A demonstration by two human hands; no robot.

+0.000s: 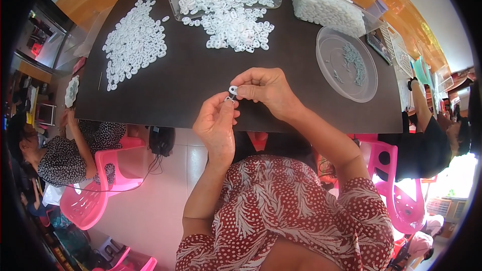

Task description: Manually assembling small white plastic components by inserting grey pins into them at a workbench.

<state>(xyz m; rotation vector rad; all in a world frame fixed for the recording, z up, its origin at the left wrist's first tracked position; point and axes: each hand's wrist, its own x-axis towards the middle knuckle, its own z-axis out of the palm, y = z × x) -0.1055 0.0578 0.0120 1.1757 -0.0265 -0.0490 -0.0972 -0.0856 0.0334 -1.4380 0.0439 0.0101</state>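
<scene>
My right hand (266, 88) pinches a small white oval piece (233, 90) with a dark hole in it. Just below, a second small white piece (229, 99), ring-like, sits between the thumb and fingers of my left hand (217, 118). The two pieces are close together, with something thin and dark between them; whether they are joined I cannot tell. Both hands are above the near part of the dark table (186, 83). Beyond them spreads a pile of similar white two-holed pieces (238, 32), spilling from a clear bin (173, 0).
Another heap of white pieces (135, 42) covers the table's left. At right are a round clear tray (324, 62) with small grey-green bits (356, 65), a full clear box (326, 7) and a phone (378, 46). People sit on both sides, near pink chairs (103, 180).
</scene>
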